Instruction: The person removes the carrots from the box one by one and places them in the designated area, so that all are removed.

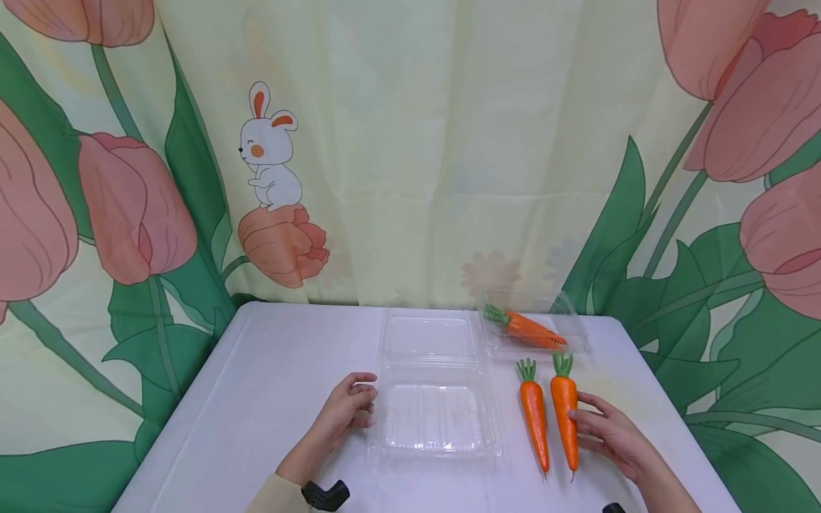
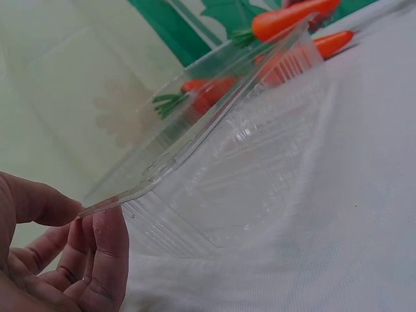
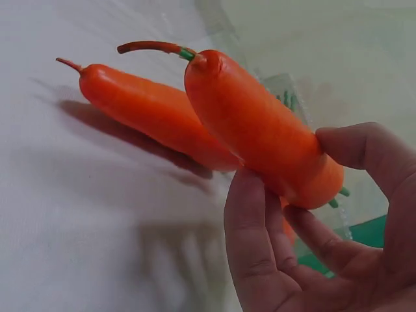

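My left hand (image 1: 349,407) pinches the left edge of an open clear plastic clamshell box (image 1: 436,453) between thumb and fingers, as the left wrist view shows. The box's lid (image 1: 431,337) lies folded back toward the curtain, and no item sits in the base. To the right, my right hand (image 1: 612,436) holds an orange carrot (image 3: 250,114) with a green top, thumb on one side and fingers on the other. In the right wrist view it appears raised off the cloth. Just left of it, a second carrot (image 1: 534,420) lies on the table.
Behind the two carrots stands another clear box (image 1: 580,342) with a carrot (image 1: 529,330) inside. A white cloth covers the table (image 1: 256,399). A curtain (image 1: 398,178) printed with tulips and a rabbit hangs along the table's far edge.
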Available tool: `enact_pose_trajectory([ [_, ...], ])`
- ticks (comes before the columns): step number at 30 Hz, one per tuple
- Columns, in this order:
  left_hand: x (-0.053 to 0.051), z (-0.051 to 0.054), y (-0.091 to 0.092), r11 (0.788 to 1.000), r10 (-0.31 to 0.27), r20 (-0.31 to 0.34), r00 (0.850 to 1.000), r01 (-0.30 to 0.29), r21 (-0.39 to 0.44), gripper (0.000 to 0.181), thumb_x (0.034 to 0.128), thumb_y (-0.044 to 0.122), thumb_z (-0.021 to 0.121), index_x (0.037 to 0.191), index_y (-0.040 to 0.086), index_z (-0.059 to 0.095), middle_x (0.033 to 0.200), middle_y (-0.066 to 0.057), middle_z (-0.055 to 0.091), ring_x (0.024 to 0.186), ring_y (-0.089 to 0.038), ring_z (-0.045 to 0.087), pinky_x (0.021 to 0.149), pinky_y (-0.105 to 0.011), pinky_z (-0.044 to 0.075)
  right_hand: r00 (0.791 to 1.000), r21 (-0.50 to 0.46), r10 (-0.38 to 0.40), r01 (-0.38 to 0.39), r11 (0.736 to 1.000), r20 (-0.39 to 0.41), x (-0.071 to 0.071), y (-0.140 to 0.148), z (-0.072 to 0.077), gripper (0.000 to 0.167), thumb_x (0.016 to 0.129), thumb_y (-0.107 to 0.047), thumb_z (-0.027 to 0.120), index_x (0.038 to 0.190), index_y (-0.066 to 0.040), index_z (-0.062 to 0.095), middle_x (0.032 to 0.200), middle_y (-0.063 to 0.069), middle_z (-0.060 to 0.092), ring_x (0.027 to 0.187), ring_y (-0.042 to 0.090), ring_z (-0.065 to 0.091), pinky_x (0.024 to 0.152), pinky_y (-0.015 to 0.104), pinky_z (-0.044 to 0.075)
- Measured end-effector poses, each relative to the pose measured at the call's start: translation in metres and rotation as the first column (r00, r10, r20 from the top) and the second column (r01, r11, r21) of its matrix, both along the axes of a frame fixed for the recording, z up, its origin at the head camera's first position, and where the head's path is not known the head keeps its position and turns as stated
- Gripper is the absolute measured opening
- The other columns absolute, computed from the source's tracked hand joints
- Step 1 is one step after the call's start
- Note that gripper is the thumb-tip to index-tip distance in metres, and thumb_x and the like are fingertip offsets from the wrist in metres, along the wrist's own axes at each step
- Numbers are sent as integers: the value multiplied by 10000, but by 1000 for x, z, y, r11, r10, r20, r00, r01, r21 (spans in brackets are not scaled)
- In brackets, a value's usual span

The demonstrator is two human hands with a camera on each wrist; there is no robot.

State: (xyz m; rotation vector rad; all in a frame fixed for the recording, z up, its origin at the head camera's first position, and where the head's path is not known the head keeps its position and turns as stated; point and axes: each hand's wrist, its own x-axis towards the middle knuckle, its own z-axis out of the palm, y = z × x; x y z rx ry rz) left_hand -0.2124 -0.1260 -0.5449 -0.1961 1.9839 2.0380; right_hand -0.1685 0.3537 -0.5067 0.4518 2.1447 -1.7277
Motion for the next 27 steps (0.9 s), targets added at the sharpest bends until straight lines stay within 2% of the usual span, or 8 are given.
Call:
enact_pose_trajectory([
  [12,1,1,2,1000,5,-11,1000,-5,-5,395,1011,150,632,1374,45,520,1021,-126,643,750,-172,603,619,-269,576,999,105,-32,29,994,25,-9,-2,-15,818,985,-326,685,1562,59,253,1162,139,696,885,205,688,812,360,618],
  [15,1,1,3,1000,9,-13,1000,-9,-8,390,1011,151,631,1372,49,524,1024,-130,644,753,-179,602,621,-275,578,999,116,-29,26,993,29,-11,-2,-19,810,986,-311,682,1557,70,251,1216,248,659,889,206,694,815,370,619],
  [19,2,1,2,1000,10,-14,1000,-10,-6,387,1011,147,629,1369,47,524,1018,-126,641,750,-177,599,615,-270,576,999,125,-17,12,992,34,-12,-4,-23,805,998,-296,673,1552,90,235,1357,381,525,905,220,709,829,400,621],
  [27,2,0,1,1000,13,-9,1000,-13,1,387,1009,148,633,1366,42,527,999,-120,640,743,-169,597,612,-265,573,999,160,-3,-3,987,37,-14,-7,-26,814,992,-319,679,1550,88,247,1426,401,458,933,225,715,845,408,619],
])
